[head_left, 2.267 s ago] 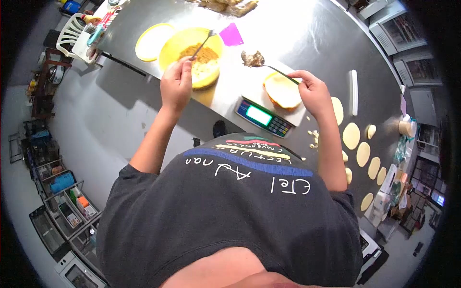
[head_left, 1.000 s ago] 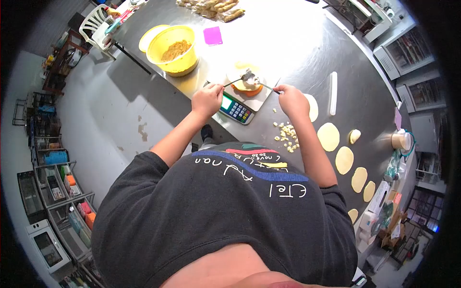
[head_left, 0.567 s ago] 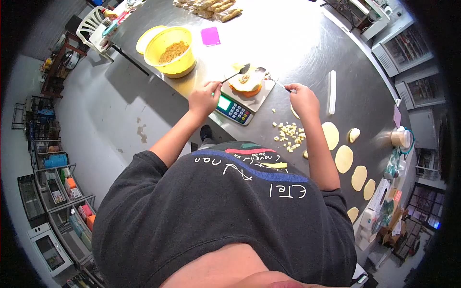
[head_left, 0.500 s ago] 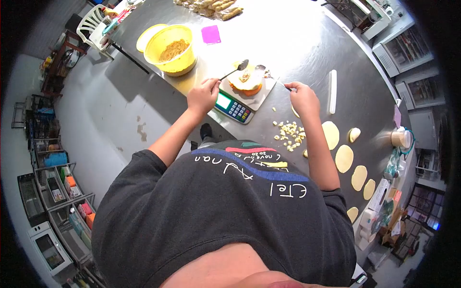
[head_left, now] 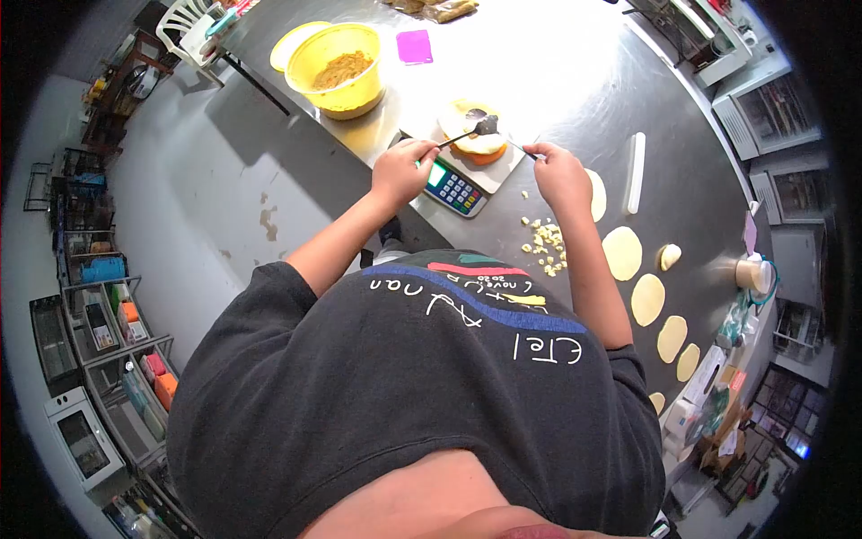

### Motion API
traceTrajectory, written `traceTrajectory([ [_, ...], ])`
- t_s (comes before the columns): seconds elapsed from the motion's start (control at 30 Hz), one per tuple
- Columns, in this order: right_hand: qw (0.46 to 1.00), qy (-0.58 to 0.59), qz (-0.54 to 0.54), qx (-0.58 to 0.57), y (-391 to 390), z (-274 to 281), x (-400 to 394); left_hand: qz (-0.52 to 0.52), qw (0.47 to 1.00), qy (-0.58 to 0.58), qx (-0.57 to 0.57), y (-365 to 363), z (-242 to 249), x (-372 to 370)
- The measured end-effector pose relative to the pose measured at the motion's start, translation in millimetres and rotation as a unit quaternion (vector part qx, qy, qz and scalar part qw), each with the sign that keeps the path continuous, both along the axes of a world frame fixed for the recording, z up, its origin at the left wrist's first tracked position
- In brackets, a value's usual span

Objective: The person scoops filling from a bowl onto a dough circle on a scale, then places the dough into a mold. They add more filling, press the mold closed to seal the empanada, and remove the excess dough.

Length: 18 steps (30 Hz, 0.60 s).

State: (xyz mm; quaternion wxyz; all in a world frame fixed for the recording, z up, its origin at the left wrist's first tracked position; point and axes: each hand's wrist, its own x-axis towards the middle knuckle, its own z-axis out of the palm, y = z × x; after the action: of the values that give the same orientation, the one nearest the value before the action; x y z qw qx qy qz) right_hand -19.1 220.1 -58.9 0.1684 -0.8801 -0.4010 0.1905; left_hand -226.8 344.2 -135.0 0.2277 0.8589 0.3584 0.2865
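While the left hand (head_left: 401, 171) pinches a spoon (head_left: 473, 131) over the dough (head_left: 476, 142) on the scale (head_left: 456, 184), near the table's (head_left: 557, 63) front edge, and the right hand (head_left: 558, 172) pinches a second utensil, we keep both tips low and scrape filling onto the dough's centre. Half a second earlier the spoons were spread apart; now they meet.

The one camera sits on my head and looks forward and steeply down through a fisheye lens, so my own shirt fills the lower frame. Past it lies the steel table (head_left: 575, 63), with my left hand (head_left: 402, 171) and right hand (head_left: 558, 172) small near the top. The edges curve into black.
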Motion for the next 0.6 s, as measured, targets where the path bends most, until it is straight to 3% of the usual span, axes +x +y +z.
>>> traceTrajectory([
  [0.27, 1.000, -0.019, 0.006, -0.017, -14, -2, 7, 0.005, 0.997, 0.023, 0.071, 8, -5, -7],
  [0.37, 1.000, -0.003, -0.022, -0.007, -21, 3, 9, 0.046, 0.997, 0.030, 0.060, 8, -1, -7],
  [0.5, 0.996, 0.025, -0.063, 0.057, -31, -1, 10, 0.016, 0.997, -0.073, -0.033, 12, -18, -2],
  [0.53, 0.996, 0.025, -0.064, 0.058, -32, -10, 9, 0.041, 0.943, -0.110, -0.310, 9, -15, 1],
  [0.57, 0.990, 0.042, -0.056, 0.119, -33, -23, 7, 0.063, 0.813, -0.138, -0.562, 7, -12, 3],
  [0.6, 0.981, 0.059, -0.048, 0.179, -34, -32, 5, 0.046, 0.719, -0.168, -0.673, 1, 3, 2],
])
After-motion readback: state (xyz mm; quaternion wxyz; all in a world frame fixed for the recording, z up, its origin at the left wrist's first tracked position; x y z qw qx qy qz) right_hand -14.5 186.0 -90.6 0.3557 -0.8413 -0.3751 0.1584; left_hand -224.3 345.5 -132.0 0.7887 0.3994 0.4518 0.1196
